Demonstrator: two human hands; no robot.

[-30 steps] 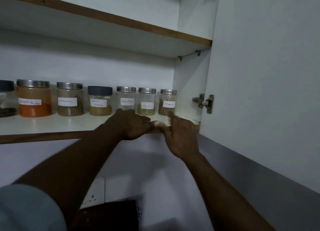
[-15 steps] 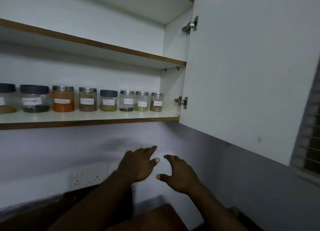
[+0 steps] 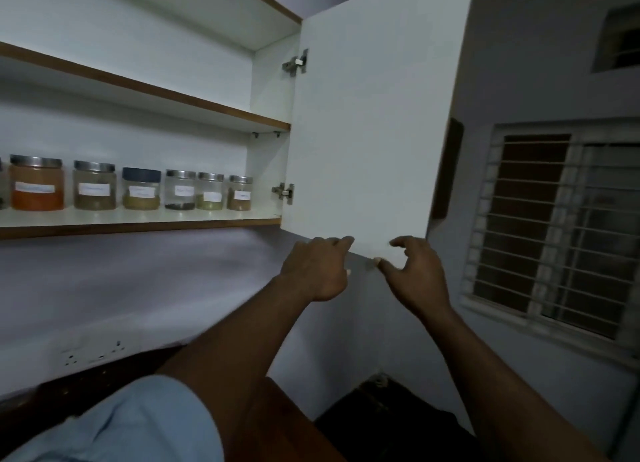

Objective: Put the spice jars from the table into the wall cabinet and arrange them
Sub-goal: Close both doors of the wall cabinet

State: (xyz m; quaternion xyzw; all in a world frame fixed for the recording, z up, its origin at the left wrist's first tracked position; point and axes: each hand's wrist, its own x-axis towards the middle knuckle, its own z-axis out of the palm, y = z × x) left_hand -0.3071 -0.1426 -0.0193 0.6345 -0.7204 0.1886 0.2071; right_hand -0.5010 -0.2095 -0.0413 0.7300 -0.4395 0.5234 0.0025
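White cabinet [image 3: 270, 170] (door [image 3: 363, 132] open); barred window [image 3: 554, 226]

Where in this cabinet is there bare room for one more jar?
On the lower shelf: a narrow gap between the rightmost jar and the side wall, plus the front strip ahead of the jar row. Leftward the jars stand close together. Nothing shows on the upper shelf, seen from below.
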